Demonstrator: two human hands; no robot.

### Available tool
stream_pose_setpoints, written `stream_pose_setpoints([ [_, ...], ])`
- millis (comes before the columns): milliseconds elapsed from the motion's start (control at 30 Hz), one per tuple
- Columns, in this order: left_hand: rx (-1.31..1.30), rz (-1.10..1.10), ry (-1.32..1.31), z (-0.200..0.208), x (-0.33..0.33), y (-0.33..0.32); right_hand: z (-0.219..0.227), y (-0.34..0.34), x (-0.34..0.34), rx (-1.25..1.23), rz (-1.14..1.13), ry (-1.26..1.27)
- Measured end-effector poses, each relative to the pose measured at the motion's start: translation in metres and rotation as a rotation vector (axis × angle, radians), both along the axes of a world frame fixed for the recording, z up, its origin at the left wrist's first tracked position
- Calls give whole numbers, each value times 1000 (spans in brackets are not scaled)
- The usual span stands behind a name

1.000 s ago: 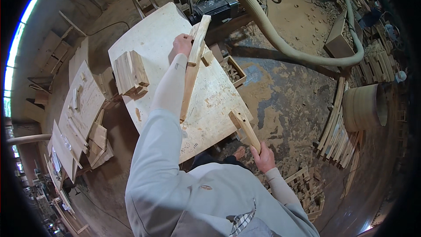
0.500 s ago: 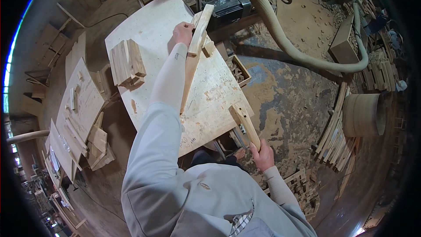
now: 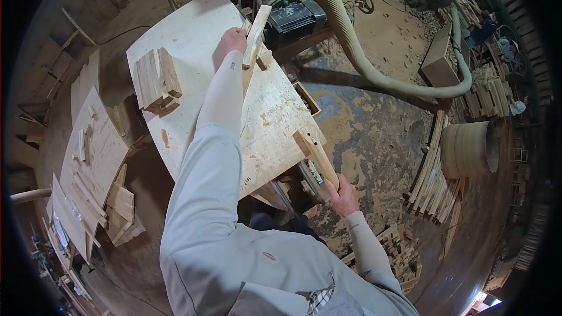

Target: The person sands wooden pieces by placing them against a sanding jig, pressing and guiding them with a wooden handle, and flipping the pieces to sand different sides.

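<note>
My left hand is closed at the far part of the pale wooden tabletop, with the arm stretched over the board. Its fingers curl beside a wooden bar that lies raised on the table; what they grip, if anything, is hidden. My right hand wraps round the near end of a wooden piece with dark holes in its wider far end. That far end is over the table's near right corner. A stack of short wooden blocks sits on the left of the table.
Behind the table stands a black motor, with a ribbed hose curving off to the right. Long wood strips lie beside a round drum. Cut wood pieces are heaped by my right forearm; boards lie at left.
The whole view has shifted, so the table and machine appear farther left. My right hand still holds the wooden piece, slightly closer to the table. My left hand stays by the bar.
</note>
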State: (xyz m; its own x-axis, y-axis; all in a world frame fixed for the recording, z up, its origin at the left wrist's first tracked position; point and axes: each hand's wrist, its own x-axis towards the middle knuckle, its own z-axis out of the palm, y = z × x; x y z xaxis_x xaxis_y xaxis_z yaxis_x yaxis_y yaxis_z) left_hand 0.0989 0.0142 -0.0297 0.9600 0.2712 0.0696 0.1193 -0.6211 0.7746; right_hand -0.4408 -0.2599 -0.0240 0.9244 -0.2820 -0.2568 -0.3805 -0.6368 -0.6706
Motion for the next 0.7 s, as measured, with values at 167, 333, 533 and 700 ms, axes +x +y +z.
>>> stream_pose_setpoints([
  [167, 3, -12, 76, 21, -18, -11, 8, -3, -3, -45, 3, 11],
  [333, -203, 9, -13, -7, 3, 7, 19, 4, 3, 9, 24, -9],
  [533, -584, 101, -29, -32, 3, 12, 35, 7, 5, -27, 44, 26],
  [700, -641, 62, -116, -38, -53, 44, 37, 4, 7, -75, 94, -5],
])
